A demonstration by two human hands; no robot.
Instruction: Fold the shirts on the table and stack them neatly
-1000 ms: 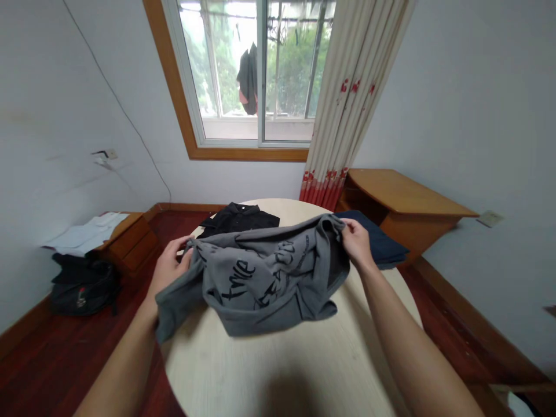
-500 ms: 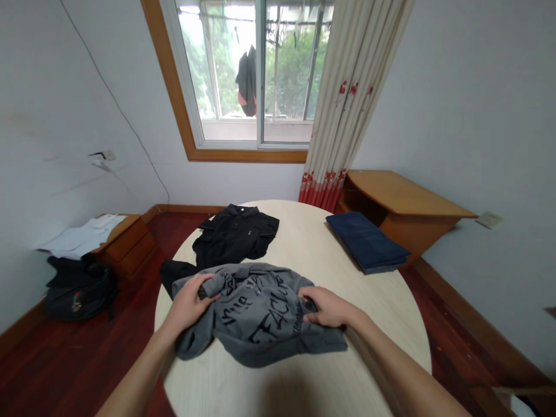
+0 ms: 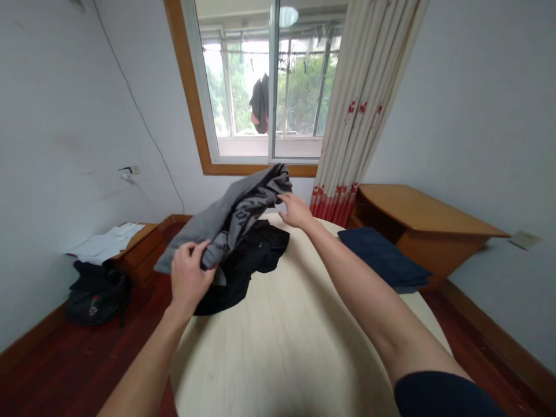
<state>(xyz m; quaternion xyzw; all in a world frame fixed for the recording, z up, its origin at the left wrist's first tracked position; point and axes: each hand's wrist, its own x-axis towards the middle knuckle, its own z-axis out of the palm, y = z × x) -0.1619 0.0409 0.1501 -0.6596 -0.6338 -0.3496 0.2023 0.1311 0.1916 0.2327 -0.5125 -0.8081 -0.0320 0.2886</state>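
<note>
Head view: The left hand (image 3: 191, 275) is gripping the near end of the gray garment (image 3: 230, 211), fingers curled closed on cloth. The right hand (image 3: 297, 209) is touching the far end, fingers slightly parted; whether they are clamping fabric cannot be told. The garment is hanging raised over the black shirt (image 3: 234, 278) on the table (image 3: 286, 341).

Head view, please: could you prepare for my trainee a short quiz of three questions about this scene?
1. True or false: the left hand grips the gray lettered shirt.
2. Where do the folded navy garments lie? (a) wooden desk (b) pale table (c) floor
3. Fill in: the other shirt on the table, partly hidden behind the gray one, is ____.

Key: 1 true; 2 b; 3 black.
</note>
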